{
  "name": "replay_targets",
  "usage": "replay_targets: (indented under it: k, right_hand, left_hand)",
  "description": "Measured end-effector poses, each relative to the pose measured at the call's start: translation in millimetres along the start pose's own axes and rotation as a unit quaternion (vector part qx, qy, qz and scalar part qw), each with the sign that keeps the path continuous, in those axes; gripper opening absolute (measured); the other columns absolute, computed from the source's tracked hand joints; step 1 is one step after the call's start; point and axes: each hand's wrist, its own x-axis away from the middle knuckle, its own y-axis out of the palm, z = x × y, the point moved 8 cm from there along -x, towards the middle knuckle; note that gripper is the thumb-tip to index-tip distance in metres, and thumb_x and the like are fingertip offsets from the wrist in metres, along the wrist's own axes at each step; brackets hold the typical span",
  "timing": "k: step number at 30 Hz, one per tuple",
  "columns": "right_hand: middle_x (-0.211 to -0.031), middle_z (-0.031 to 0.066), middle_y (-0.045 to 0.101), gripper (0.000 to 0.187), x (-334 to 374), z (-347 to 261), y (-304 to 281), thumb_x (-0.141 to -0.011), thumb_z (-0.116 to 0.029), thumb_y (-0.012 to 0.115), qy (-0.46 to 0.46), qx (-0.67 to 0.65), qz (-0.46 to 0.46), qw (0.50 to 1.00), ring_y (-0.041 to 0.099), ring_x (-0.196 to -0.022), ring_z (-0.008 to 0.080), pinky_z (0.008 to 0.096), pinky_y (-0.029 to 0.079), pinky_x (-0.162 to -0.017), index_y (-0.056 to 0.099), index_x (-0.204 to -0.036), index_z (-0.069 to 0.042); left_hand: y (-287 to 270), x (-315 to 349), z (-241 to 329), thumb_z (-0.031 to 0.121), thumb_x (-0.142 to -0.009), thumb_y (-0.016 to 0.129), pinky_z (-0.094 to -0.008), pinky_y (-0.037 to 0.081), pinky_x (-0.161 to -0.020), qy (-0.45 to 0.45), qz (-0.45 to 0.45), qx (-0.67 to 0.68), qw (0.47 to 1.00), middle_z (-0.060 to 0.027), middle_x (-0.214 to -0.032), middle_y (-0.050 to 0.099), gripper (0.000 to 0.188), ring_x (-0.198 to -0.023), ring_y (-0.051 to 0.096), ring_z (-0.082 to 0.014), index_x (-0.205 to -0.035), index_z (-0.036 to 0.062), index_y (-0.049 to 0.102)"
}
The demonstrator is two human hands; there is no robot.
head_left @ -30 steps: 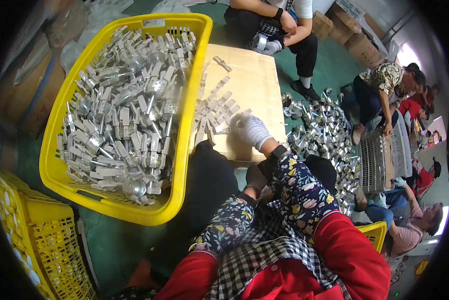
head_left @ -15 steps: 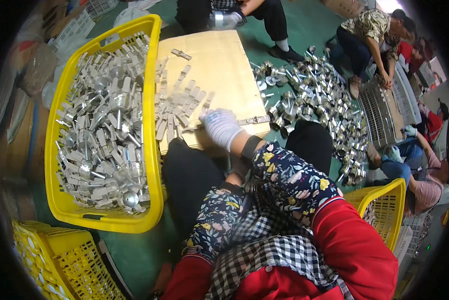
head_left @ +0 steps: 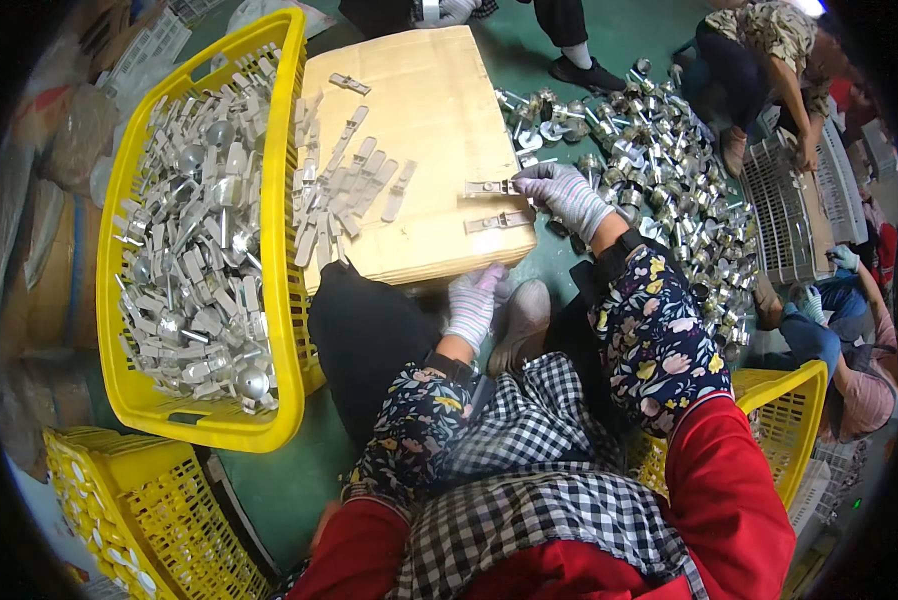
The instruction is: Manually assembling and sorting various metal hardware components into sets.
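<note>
My right hand (head_left: 567, 200), in a striped knit glove, pinches the end of a flat grey lever-shaped piece (head_left: 489, 188) at the right edge of a tan cardboard-like board (head_left: 419, 80). Just below it, a similar grey piece (head_left: 499, 222) lies across the board's edge. In a matching glove, my left hand (head_left: 476, 302) is low by the board's near edge. Its fingers are partly spread, and I see nothing in them. More flat grey pieces (head_left: 354, 185) lie scattered over the left part of the board.
Left of the board stands a yellow basket (head_left: 287, 250) filled with grey-levered metal parts. Shiny metal cup-shaped parts (head_left: 659, 180) are heaped on the green floor (head_left: 289, 500) to the right. Another yellow basket (head_left: 134, 490) is at lower left. Co-workers sit at the far side and right.
My right hand has moved right from the board's lower middle and now pinches a grey piece. The left hand has come into sight below the board. The view has shifted slightly.
</note>
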Motion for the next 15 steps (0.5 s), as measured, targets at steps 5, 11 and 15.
replay_targets:
  k: [5, 11, 15]
  right_hand:
    - [-0.067, 0.0013, 0.058, 0.023, -13, 11, 7, -0.079, -0.02, 0.066, -0.009, 0.017, -0.011, 1.0, 0.049, -0.057, 0.0087, 0.0232, 0.041, -0.052, 0.064, -0.092, -0.001]
    - [-0.081, 0.0099, 0.064, 0.034, -23, 23, 10, -0.073, -0.023, 0.067, 0.016, 0.013, -0.037, 0.999, 0.058, -0.073, 0.0174, 0.0286, 0.047, -0.068, 0.064, -0.094, 0.003]
    - [-0.084, 0.0123, 0.065, 0.034, -26, 21, 12, -0.073, -0.024, 0.067, 0.009, 0.051, -0.034, 0.998, 0.059, -0.075, 0.0182, 0.0297, 0.047, -0.072, 0.064, -0.095, 0.002]
  left_hand:
    - [2, 3, 6, 0.026, -0.083, 0.061, -0.0219, 0.043, -0.051, 0.003, 0.0, -0.009, 1.0, -0.0049, -0.065, 0.062, 0.025, -0.052, 0.053, -0.0106, -0.084, 0.002, 0.065]
    - [2, 2, 3, 0.029, -0.083, 0.061, -0.0222, 0.043, -0.052, -0.008, -0.002, -0.035, 0.999, -0.0047, -0.066, 0.063, 0.027, -0.054, 0.055, -0.0108, -0.085, 0.0025, 0.065]
    - [-2, 2, 3, 0.032, -0.083, 0.06, -0.0236, 0.045, -0.055, -0.011, 0.002, -0.065, 0.998, -0.0057, -0.067, 0.064, 0.031, -0.057, 0.057, -0.011, -0.091, 0.0029, 0.066]
